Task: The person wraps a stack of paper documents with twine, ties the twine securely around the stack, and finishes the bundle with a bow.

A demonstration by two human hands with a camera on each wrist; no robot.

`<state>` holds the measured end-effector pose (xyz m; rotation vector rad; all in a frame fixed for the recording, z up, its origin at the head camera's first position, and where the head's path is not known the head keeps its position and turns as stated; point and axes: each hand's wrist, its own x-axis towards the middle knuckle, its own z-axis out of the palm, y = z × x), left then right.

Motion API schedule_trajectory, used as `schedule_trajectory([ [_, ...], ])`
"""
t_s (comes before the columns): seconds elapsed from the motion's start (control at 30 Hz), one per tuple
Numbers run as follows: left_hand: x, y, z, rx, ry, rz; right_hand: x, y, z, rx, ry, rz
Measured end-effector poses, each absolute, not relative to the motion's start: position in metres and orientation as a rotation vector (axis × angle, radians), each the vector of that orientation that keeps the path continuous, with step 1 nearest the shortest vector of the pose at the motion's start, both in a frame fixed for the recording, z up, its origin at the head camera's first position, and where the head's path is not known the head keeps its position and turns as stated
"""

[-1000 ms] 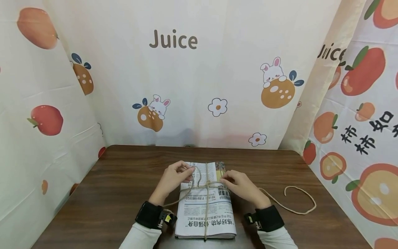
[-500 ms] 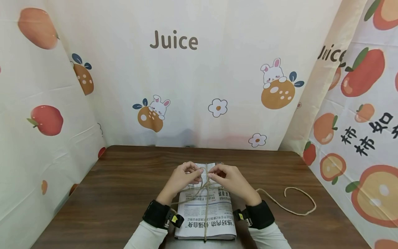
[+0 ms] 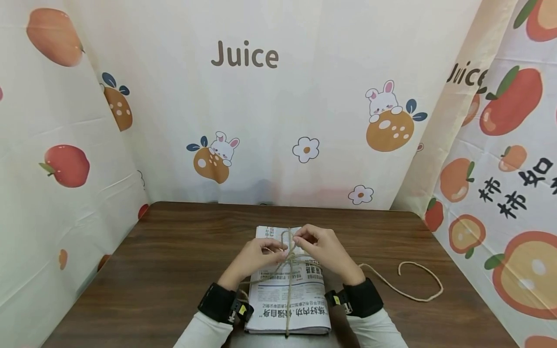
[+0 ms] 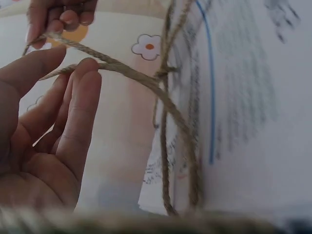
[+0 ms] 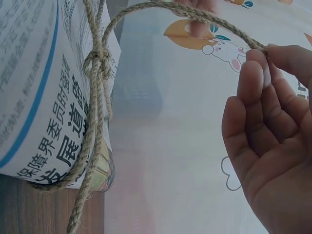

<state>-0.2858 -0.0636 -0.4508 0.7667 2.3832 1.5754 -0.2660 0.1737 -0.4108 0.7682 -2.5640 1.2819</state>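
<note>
A stack of folded newspapers (image 3: pixel 270 299) lies on the table, with jute twine (image 3: pixel 289 290) crossing it lengthwise and sideways. The crossing has a knot (image 5: pixel 98 61) near the stack's far half. Above that knot, my right hand (image 3: pixel 319 244) pinches a strand of twine (image 5: pixel 229 28) between thumb and fingertips. My left hand (image 3: pixel 261 256) is just left of the knot, where another length of twine (image 4: pixel 109 66) runs between its thumb and fingers. Seen from the left wrist, the two strands rise from the bundle and spread toward the two hands.
A loose tail of twine (image 3: pixel 411 293) curves over the brown wooden table (image 3: pixel 183 251) to the right of the stack. Printed cloth (image 3: pixel 270 106) hangs behind the table and along both sides. Black straps with small cameras (image 3: pixel 363 300) sit on both wrists.
My right hand has moved left from the stack's right side to above the knot, and now pinches twine there. My left hand has shifted right, then slightly down toward the knot.
</note>
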Motion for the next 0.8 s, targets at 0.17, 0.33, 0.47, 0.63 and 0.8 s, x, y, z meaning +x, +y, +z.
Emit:
schedule_trajectory([
  [0.17, -0.282, -0.066, -0.455, 0.81, 2.416, 1.419, -0.267, 0.174, -0.411, 0.738, -2.537, 1.283],
  [0.33, -0.282, -0.062, -0.456, 0.842, 2.442, 1.377, -0.267, 0.174, -0.411, 0.715, -2.51, 1.278],
  [0.47, -0.284, -0.057, -0.457, 0.875, 2.481, 1.376, -0.267, 0.174, -0.412, 0.708, -2.497, 1.292],
  [0.63, -0.285, -0.056, -0.46, 0.88, 2.493, 1.394, -0.266, 0.173, -0.412, 0.717, -2.5, 1.307],
  [0.8, -0.285, -0.058, -0.461, 0.827, 2.506, 1.408, -0.264, 0.183, -0.418, 0.677, -2.541, 1.267],
])
